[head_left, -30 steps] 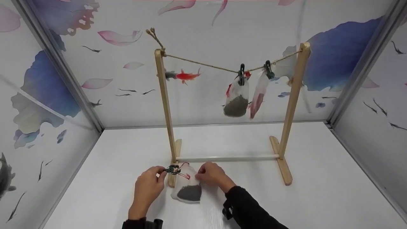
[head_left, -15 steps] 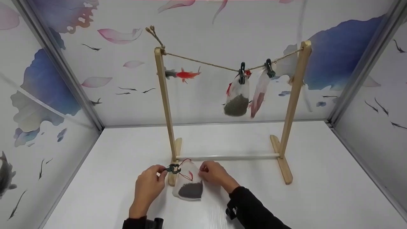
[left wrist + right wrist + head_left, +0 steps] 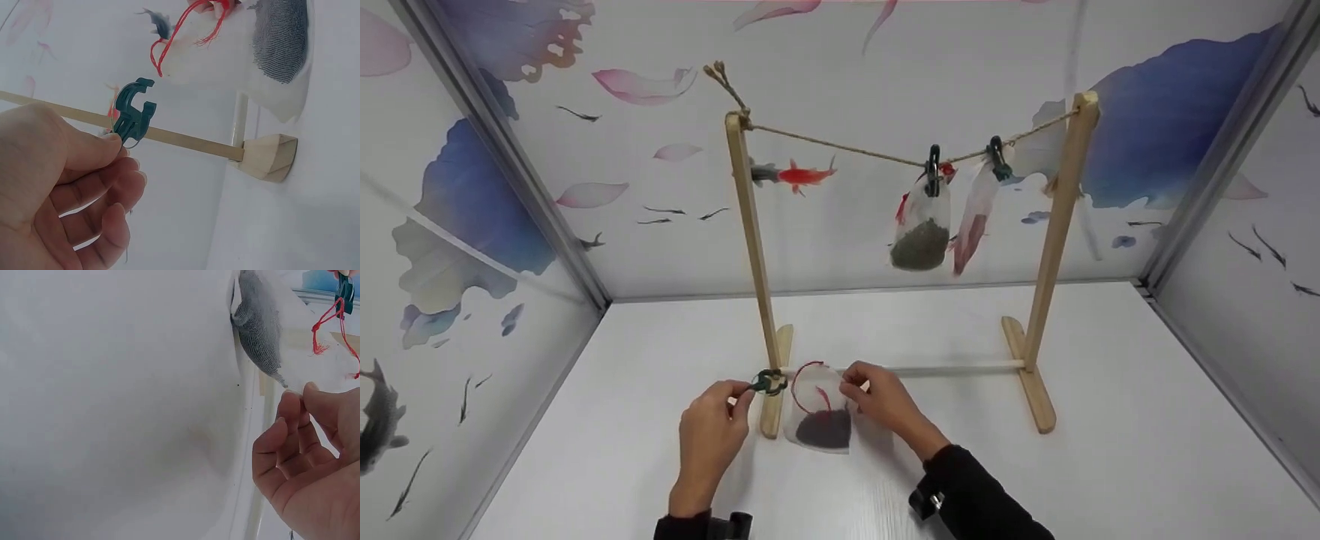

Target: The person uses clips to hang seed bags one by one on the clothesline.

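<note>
My left hand pinches a dark green clip between thumb and index finger. The clip's mouth points towards a translucent drawstring bag, and in the left wrist view a gap separates the two. My right hand pinches the bag's right edge between thumb and fingertips. Dark contents fill the bag's lower part. A red drawstring loops loosely from its upper part. In the head view the bag is in front of the rack's left foot and crossbar.
A wooden rack with a left post and a right post carries a sagging rope. From its right half hang a bag with greenish-brown contents and a reddish one, each under a dark clip. Printed walls enclose the white table.
Bag and right hand have moved up and slightly right in the head view. The clip, earlier against the bag's drawstring, is now apart from it. My left hand has shifted only slightly.
</note>
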`<state>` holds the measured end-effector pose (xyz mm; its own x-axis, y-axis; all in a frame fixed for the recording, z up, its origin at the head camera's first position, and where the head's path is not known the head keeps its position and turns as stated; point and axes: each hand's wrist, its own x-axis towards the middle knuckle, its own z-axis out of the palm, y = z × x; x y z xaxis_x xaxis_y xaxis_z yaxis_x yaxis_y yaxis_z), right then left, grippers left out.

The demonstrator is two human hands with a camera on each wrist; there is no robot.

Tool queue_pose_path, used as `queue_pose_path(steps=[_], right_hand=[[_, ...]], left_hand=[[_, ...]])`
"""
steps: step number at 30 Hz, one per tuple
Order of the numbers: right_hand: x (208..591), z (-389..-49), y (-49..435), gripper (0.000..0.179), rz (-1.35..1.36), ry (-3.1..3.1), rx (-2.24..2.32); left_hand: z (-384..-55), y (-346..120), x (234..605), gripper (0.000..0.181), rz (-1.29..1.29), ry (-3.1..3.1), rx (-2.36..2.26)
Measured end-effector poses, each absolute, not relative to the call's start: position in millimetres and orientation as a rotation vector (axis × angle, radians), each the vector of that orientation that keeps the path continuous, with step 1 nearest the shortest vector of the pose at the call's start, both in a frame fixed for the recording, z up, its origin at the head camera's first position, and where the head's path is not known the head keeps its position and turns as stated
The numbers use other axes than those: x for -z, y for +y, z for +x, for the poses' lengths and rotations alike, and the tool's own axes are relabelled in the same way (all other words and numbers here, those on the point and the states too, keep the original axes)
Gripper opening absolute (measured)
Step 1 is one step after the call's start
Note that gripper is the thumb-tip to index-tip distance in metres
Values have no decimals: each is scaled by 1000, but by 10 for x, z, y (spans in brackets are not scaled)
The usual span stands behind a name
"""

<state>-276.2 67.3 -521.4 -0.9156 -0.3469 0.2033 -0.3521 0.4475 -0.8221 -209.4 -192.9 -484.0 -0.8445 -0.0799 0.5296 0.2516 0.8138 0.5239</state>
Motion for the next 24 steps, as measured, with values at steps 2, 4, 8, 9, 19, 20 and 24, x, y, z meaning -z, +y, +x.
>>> queue_pose_path(steps=[2,4,8,9,19,20,24], right_hand=[[5146,-2757,688,6,652,-2644,-1504],[5065,-2759,697,7,672,-2620,-1486],[4864,-2775,716,5,699,-2580,-1411],[4808,-2782,721,5,701,-2571,-1389],[4225,-2761,758,6,709,-2491,-1308],[4168,-2750,760,7,710,-2481,-1309],[3970,-2723,777,9,721,-2433,-1358]], left_hand=[[-2079,-1913,4796,6,-131,-2436,815],[-2057,-1898,4747,6,-135,-2428,816],[-1994,-1836,4638,6,-152,-2396,822],[-1977,-1816,4607,6,-160,-2385,822],[-1946,-1710,4159,9,-304,-2304,735],[-1951,-1706,4100,9,-320,-2301,721],[-1970,-1685,3864,9,-373,-2283,679]])
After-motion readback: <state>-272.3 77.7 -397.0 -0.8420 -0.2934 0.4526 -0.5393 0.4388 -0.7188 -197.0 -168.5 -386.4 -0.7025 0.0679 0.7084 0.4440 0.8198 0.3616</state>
